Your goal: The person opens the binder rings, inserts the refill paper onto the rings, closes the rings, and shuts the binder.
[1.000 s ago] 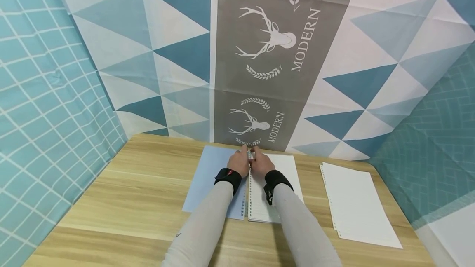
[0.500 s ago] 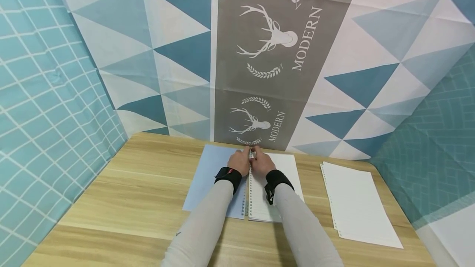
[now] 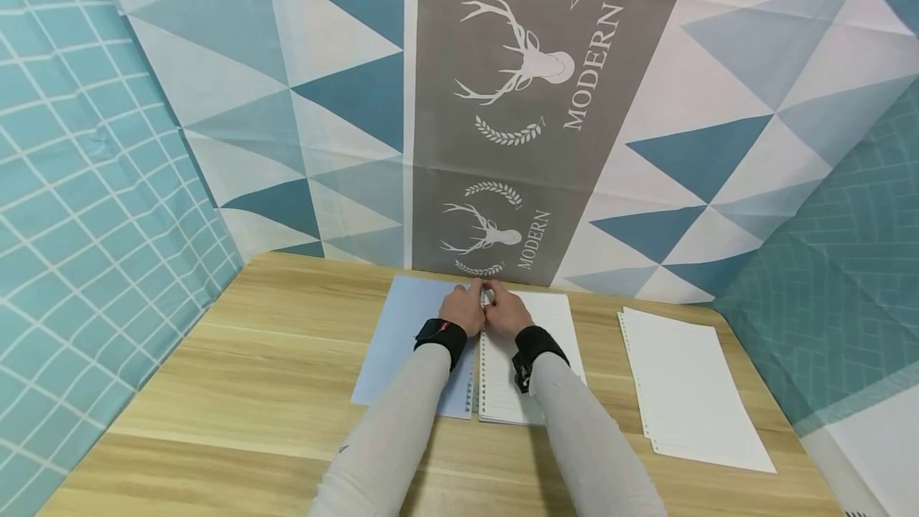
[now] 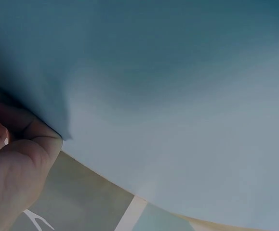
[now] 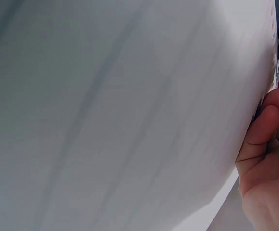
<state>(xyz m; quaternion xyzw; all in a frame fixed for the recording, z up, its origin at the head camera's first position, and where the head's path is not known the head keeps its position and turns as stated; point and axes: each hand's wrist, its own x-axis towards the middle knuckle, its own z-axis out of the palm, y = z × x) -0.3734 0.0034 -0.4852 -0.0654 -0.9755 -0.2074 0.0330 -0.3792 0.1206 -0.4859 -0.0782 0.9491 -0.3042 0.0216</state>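
A loose-leaf notebook lies open on the wooden table, with its pale blue cover (image 3: 405, 321) to the left and a stack of lined white pages (image 3: 556, 333) to the right. The ring binding (image 3: 475, 397) runs down the middle between them. At the far end of that binding, my left hand (image 3: 463, 309) has its fingers curled and pinches the ring spine from the left. My right hand (image 3: 506, 314) pinches it from the right, close against the left. The wrist views show curled fingers at the edges of cover and pages; the rings under the fingertips are mostly hidden.
Several loose punched sheets (image 3: 696, 389) lie slightly fanned on the right of the wooden table (image 3: 237, 389). A patterned cloth wall (image 3: 345, 102) rises right behind the notebook's far edge. Tiled-print cloth (image 3: 86, 166) stands at the left.
The fingertips of both hands have drawn closer together over the far end of the binding. Notebook and loose sheets keep their places; the head view has shifted slightly.
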